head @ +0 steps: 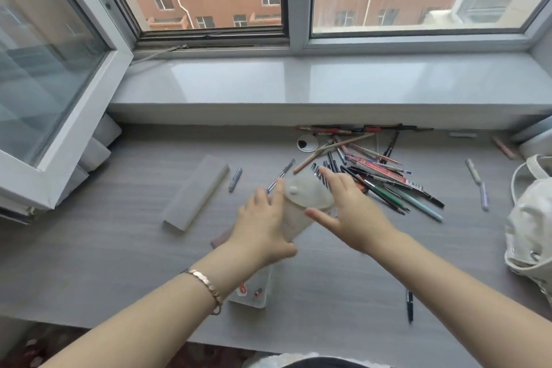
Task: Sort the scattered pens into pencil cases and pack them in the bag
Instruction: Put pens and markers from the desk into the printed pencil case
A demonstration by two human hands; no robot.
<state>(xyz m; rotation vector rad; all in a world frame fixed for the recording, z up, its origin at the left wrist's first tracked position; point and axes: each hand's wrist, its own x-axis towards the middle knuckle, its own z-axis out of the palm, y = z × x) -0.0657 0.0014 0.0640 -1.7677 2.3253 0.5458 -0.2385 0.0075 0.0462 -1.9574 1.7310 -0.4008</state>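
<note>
My left hand (263, 224) grips a pale translucent pencil case (301, 203) with a snap flap, lifted above the grey desk. My right hand (349, 212) hovers at the case's right side with fingers straight, touching or nearly touching its flap. A pile of several scattered pens and pencils (373, 170) lies just behind the hands. A grey rectangular pencil case (197, 191) lies to the left. A clear case (254, 290) lies under my left wrist, partly hidden. The white bag (528, 218) sits at the right edge.
Single pens lie apart: one blue (235, 179) near the grey case, one dark (409, 305) at the front, two pale (478, 182) by the bag. An open window sash (53, 92) juts in over the desk's left. A window sill (298, 84) runs behind.
</note>
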